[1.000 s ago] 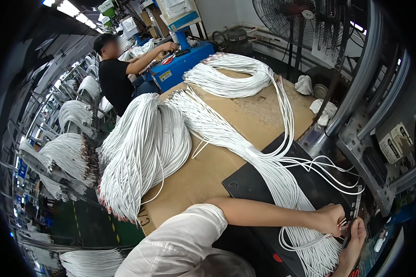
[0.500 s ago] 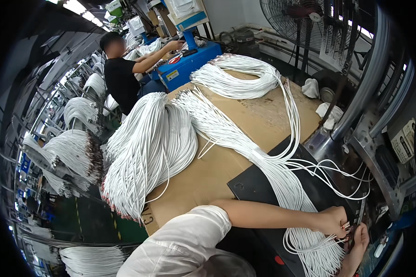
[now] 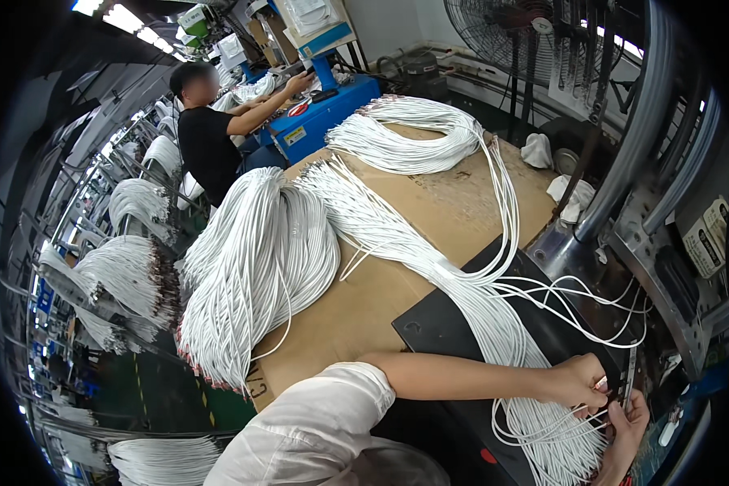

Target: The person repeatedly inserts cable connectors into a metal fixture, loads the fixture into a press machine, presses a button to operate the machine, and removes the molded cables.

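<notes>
White cables [image 3: 494, 320] cover much of a cardboard-topped bench [image 3: 373, 304], the largest thing within reach, while further bundles [image 3: 117, 267] hang over racks [image 3: 85, 298] at far left, perhaps to spare them kinks. A thick hank [image 3: 255, 259] lies doubled over on the bench's left side, its reddish ends bunched at the lower edge. Beside it, a long bundle runs toward the person across a black board [image 3: 437, 324], what looks like a pale band [image 3: 445, 269] gathering its middle, probably to keep the strands together; a looped coil [image 3: 381, 154] rests at the far end. No box or bin can be made out holding any of them. At lower right, the left hand [image 3: 579, 381] is closed around a few cable ends, coppery tips [image 3: 601, 383] poking out, a grip that seems meant to keep them level. Close by, the right hand [image 3: 628, 421] is half curled next to a narrow marked strip [image 3: 630, 373]; whether it grips anything cannot be told.
</notes>
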A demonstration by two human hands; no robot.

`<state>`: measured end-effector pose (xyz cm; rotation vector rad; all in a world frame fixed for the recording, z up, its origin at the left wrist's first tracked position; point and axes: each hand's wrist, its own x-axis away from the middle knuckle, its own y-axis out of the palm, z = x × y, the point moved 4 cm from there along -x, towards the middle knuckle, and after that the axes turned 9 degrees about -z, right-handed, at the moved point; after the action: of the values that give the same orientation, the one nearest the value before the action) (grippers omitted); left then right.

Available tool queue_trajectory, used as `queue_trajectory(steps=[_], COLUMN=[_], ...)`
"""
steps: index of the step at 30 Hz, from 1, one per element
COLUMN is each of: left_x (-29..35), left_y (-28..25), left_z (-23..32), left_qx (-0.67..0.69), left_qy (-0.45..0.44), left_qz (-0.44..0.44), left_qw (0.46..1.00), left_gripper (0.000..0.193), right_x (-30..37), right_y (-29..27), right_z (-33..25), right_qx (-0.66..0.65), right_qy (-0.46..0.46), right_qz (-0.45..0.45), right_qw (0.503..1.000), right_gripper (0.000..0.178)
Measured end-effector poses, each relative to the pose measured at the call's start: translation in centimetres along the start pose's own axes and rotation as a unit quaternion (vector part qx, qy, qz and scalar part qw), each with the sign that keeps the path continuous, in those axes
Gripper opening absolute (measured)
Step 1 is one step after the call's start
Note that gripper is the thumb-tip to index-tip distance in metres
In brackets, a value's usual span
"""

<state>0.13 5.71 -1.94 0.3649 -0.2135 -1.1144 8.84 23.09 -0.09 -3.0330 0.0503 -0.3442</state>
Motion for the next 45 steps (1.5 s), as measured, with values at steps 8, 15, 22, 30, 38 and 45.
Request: queue_trajectory(steps=[8,15,22,30,38,45], left_x=[-0.2,0.0,0.3,0.2,0.0,-0.8], left_y=[0.2,0.1,0.0,-0.7,-0.4,1.4], left_z=[0.1,0.2,0.1,0.2,0.7,5.3], left_qx=[0.015,0.037,0.045,0.026,-0.085,-0.569], left_qy=[0.021,-0.003,-0.012,-0.108,-0.123,0.181], left_qz=[-0.038,-0.047,-0.044,-0.090,-0.038,0.052], left_qw=[0.999,0.998,0.998,0.990,0.988,0.800], left_gripper=[0.012,0.014,0.017,0.019,0.023,0.026], right_x=[-0.5,-0.5,-0.4,-0.3,-0.9,-3.9], right_y=[2.2,2.2,2.1,0.6,1.1,-2.1], right_z=[-0.8,-0.9,-0.4,-0.6,-1.2,-2.7], right_qx=[0.018,-0.011,-0.015,0.007,-0.006,0.407], right_qy=[0.016,-0.014,-0.017,0.007,0.032,-0.232], right_qz=[0.038,0.060,0.034,0.048,-0.032,-0.106], right_qw=[0.999,0.998,0.999,0.999,0.999,0.877], right_gripper=[0.020,0.019,0.020,0.028,0.031,0.038])
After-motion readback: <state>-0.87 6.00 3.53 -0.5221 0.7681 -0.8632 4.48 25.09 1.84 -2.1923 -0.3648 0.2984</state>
